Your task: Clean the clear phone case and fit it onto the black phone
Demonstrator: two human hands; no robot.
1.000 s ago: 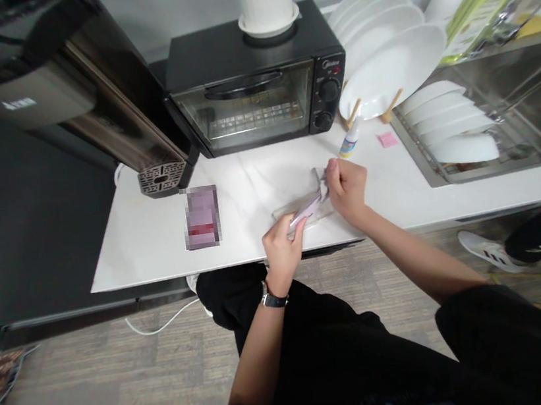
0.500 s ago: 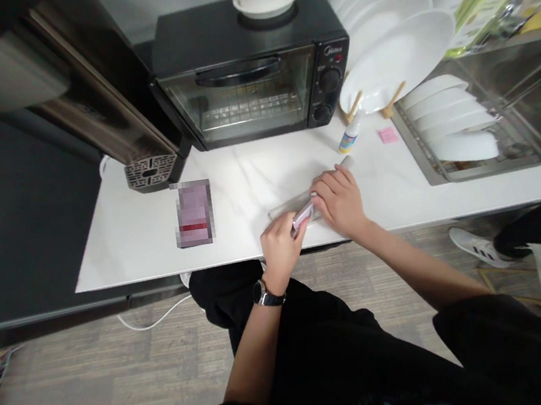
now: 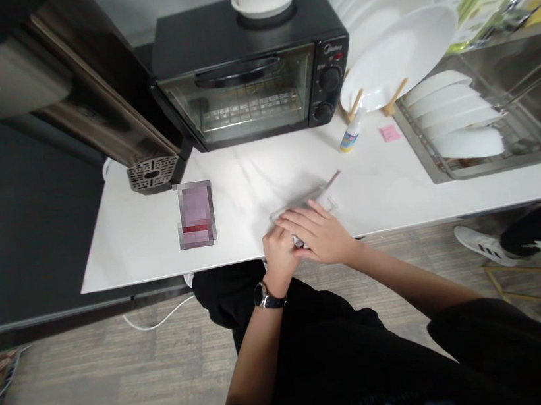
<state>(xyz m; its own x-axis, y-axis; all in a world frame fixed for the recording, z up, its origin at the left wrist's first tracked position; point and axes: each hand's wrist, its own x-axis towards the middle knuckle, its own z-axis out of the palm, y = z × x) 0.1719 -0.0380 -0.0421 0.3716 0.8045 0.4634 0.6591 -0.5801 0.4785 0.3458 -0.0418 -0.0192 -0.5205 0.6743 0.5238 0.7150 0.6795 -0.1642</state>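
My left hand (image 3: 280, 254) is closed around a small pinkish-silver stick-shaped object (image 3: 298, 241) at the counter's front edge. Only a bit of it shows between my hands. Reaching over it, my right hand (image 3: 322, 234) has its fingers across the left knuckles and its thumb below, closed about the same object. The little finger points away from the others. Just behind both hands lies a clear shallow tray (image 3: 279, 214), partly covered by them. A thin stick-like piece (image 3: 333, 179) juts out at its right; I cannot make out its kind.
A small white bottle (image 3: 349, 137) and a pink sticky note (image 3: 389, 133) are at the right. A blurred-out purple item (image 3: 196, 213) lies left. Behind stand a toaster oven (image 3: 242, 100), a drink dispenser (image 3: 154, 172), racked plates (image 3: 400, 52) and a sink (image 3: 518, 156). Another person's shoe (image 3: 484, 244) shows at right.
My right hand has moved left and toward me, from the tray's right part onto the object in my left hand. The thin stick-like piece now shows. My left hand has barely moved.
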